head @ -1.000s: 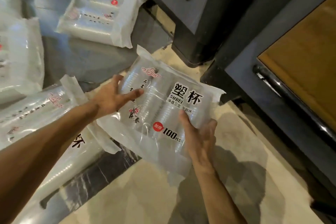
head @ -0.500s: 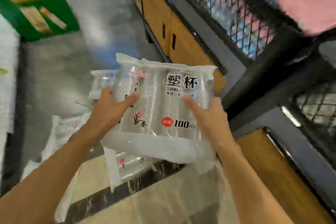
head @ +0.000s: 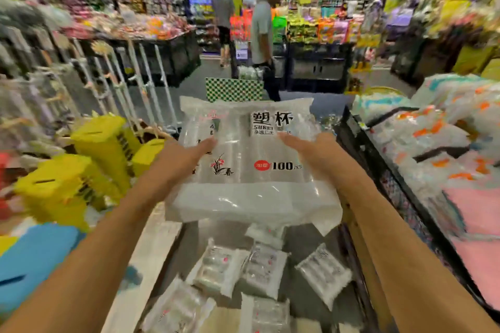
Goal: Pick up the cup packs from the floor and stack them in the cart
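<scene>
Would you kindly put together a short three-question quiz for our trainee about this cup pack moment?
1. True or false: only one hand holds the lifted cup pack.
2. What number is printed on that pack?
3. The other cup packs lie: A) on the floor below, B) on the yellow stools.

Key: 1. False; the left hand and the right hand both hold it. 2. 100. 3. A.

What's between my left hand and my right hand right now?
In the head view, the cup pack spans the gap: the left hand grips one side, the right hand the other.
</scene>
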The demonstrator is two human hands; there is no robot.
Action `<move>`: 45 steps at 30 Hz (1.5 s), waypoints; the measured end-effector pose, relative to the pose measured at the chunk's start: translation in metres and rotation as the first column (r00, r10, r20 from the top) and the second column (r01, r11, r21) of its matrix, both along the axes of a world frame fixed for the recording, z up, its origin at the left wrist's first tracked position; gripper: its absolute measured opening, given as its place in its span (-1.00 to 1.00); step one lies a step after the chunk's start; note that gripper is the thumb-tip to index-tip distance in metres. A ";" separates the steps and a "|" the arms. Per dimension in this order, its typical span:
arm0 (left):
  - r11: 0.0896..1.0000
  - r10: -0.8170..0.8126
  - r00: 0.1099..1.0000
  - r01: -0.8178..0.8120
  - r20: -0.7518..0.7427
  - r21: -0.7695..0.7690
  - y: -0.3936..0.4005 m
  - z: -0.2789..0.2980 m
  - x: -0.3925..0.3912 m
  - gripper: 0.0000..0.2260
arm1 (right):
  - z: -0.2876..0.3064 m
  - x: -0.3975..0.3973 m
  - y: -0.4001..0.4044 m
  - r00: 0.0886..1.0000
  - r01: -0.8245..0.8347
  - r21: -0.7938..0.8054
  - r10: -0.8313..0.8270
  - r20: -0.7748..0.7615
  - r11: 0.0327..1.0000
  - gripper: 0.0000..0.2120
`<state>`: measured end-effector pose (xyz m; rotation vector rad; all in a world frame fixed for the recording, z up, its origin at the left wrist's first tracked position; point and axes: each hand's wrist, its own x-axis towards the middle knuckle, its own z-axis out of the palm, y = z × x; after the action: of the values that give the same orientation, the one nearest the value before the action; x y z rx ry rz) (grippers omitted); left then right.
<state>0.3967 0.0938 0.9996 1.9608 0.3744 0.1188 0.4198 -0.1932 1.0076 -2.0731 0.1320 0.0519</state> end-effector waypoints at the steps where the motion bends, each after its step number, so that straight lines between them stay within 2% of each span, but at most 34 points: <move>1: 0.999 0.050 0.999 -0.050 -0.002 0.009 0.019 0.011 -0.016 -0.39 | 0.009 0.001 0.023 0.998 -0.055 -0.001 0.055 0.010 0.998 0.06; 4: 0.982 0.191 0.982 -0.191 -0.006 0.009 0.080 0.029 -0.069 -0.34 | 0.026 -0.005 0.095 0.964 -0.266 0.035 0.265 0.021 0.963 -0.22; 6: 0.941 0.338 0.941 -0.338 -0.025 0.018 0.116 0.031 -0.114 -0.17 | 0.026 -0.007 0.147 0.929 -0.369 0.004 0.369 0.008 0.929 0.04; 7: 0.915 0.402 0.915 -0.402 -0.010 0.015 0.133 0.030 -0.139 -0.14 | 0.027 -0.014 0.176 0.909 -0.418 -0.017 0.417 -0.008 0.909 0.18; 8: 0.888 0.459 0.888 -0.459 0.008 0.010 0.143 0.031 -0.167 -0.20 | 0.022 -0.019 0.204 0.863 -0.505 -0.016 0.505 0.004 0.863 0.21; 9: 0.851 0.525 0.851 -0.525 0.019 0.011 0.157 0.026 -0.194 -0.26 | 0.019 -0.027 0.231 0.811 -0.585 -0.029 0.586 0.000 0.810 0.17; 11: 0.745 0.667 0.745 -0.667 0.001 0.017 0.173 0.019 -0.254 -0.18 | 0.015 -0.052 0.283 0.695 -0.719 -0.039 0.719 -0.019 0.694 0.01; 14: 0.550 0.834 0.547 -0.834 -0.066 0.035 0.183 0.010 -0.343 0.09 | 0.012 -0.107 0.346 0.496 -0.868 -0.025 0.868 -0.018 0.496 -0.44; 15: 0.493 0.869 0.490 -0.870 -0.073 0.029 0.181 0.008 -0.371 0.09 | 0.010 -0.129 0.365 0.427 -0.904 -0.019 0.904 -0.022 0.427 -0.57; 16: 0.433 0.900 0.430 -0.901 -0.071 0.032 0.179 0.006 -0.400 0.02 | 0.006 -0.152 0.383 0.348 -0.937 -0.015 0.937 -0.024 0.348 -0.63; 17: 0.362 0.931 0.358 -0.931 -0.073 0.042 0.176 0.003 -0.428 -0.08 | 0.003 -0.178 0.400 0.271 -0.962 -0.009 0.962 -0.023 0.271 -0.58; 18: 0.288 0.955 0.283 -0.956 -0.086 0.053 0.172 -0.003 -0.457 -0.10 | -0.004 -0.202 0.419 0.190 -0.982 -0.003 0.982 -0.009 0.190 -0.40; 19: 0.218 0.972 0.211 -0.974 -0.101 0.062 0.167 -0.007 -0.485 -0.04 | -0.008 -0.229 0.435 0.124 -0.992 -0.001 0.992 -0.004 0.124 -0.21; 20: 0.156 0.983 0.148 -0.986 -0.109 0.061 0.160 -0.013 -0.515 0.02 | -0.013 -0.258 0.451 0.066 -0.998 -0.013 0.998 -0.014 0.066 -0.14; 23: -0.054 0.993 -0.059 -0.997 -0.106 0.050 0.141 -0.023 -0.600 0.04 | -0.023 -0.350 0.488 -0.119 -0.993 0.007 0.993 -0.021 -0.119 -0.27; 25: -0.174 0.977 -0.178 -0.984 -0.113 0.045 0.129 -0.029 -0.654 0.02 | -0.030 -0.413 0.508 -0.225 -0.974 0.038 0.973 -0.044 -0.224 -0.27; 26: -0.220 0.968 -0.224 -0.975 -0.116 0.044 0.124 -0.032 -0.680 0.04 | -0.037 -0.444 0.520 -0.272 -0.962 0.041 0.960 -0.062 -0.270 -0.21; 27: -0.263 0.957 -0.266 -0.964 -0.116 0.041 0.119 -0.035 -0.704 0.06 | -0.044 -0.474 0.532 -0.315 -0.949 0.028 0.947 -0.068 -0.314 -0.06; 29: -0.334 0.935 -0.333 -0.942 -0.121 0.019 0.114 -0.045 -0.751 -0.01 | -0.058 -0.532 0.555 -0.337 -0.938 -0.045 0.934 -0.117 -0.344 0.13; 30: -0.362 0.926 -0.360 -0.932 -0.118 0.006 0.112 -0.049 -0.774 -0.13 | -0.063 -0.559 0.565 -0.367 -0.923 -0.068 0.921 -0.135 -0.378 0.12; 33: -0.410 0.909 -0.408 -0.912 -0.090 -0.010 0.111 -0.062 -0.826 -0.45 | -0.077 -0.634 0.588 -0.463 -0.874 -0.095 0.877 -0.130 -0.476 -0.13; 36: -0.467 0.883 -0.462 -0.883 -0.080 -0.049 0.118 -0.078 -0.871 -0.52 | -0.102 -0.698 0.621 -0.522 -0.833 -0.128 0.841 -0.144 -0.539 -0.09; 37: -0.499 0.866 -0.494 -0.864 -0.084 -0.067 0.122 -0.086 -0.884 -0.47 | -0.110 -0.715 0.631 -0.553 -0.814 -0.114 0.820 -0.147 -0.569 -0.06; 41: -0.630 0.774 -0.612 -0.770 -0.163 -0.099 0.144 -0.135 -0.932 0.04 | -0.131 -0.774 0.663 -0.635 -0.740 -0.136 0.750 -0.183 -0.659 0.00; 44: -0.708 0.700 -0.671 -0.696 -0.245 -0.117 0.163 -0.181 -0.952 0.13 | -0.158 -0.814 0.694 -0.713 -0.650 -0.144 0.664 -0.225 -0.747 0.26; 45: -0.731 0.674 -0.690 -0.675 -0.262 -0.101 0.169 -0.184 -0.951 0.13 | -0.166 -0.825 0.703 -0.734 -0.623 -0.152 0.641 -0.227 -0.767 0.25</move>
<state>-0.5541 0.2626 0.8151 0.2193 2.2225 1.3242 -0.4055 0.5093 0.8412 -1.2616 -2.4378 1.3602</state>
